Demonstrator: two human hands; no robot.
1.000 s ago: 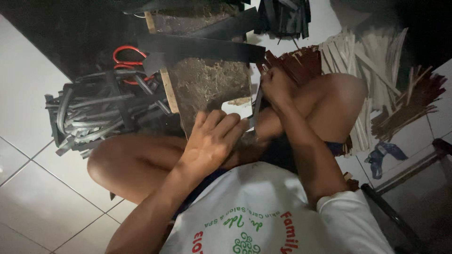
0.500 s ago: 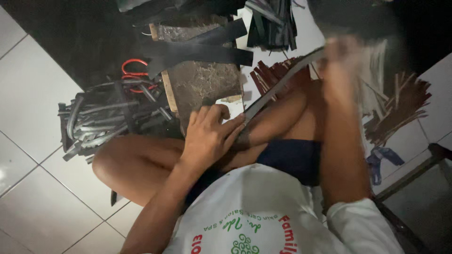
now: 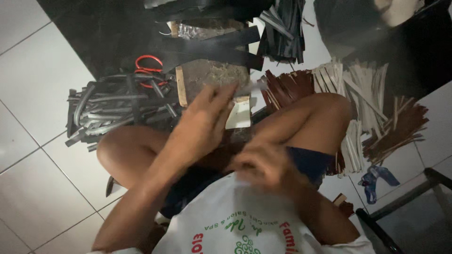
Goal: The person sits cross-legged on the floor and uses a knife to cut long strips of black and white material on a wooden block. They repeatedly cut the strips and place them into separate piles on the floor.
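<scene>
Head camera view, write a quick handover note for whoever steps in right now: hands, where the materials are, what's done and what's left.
Left hand: open, fingers spread over the stone block, holding nothing that shows.
Right hand: blurred, drawn in near the chest; grip cannot be told.
Materials: dark cut strips bundled on the floor to the left, red-handled scissors behind them; long black strips lie across the block; a pale piece sits at the block's near edge; brown strips and pale strips lie to the right.
Done: several piles already cut.
Left: the long black strips lie uncut.
</scene>
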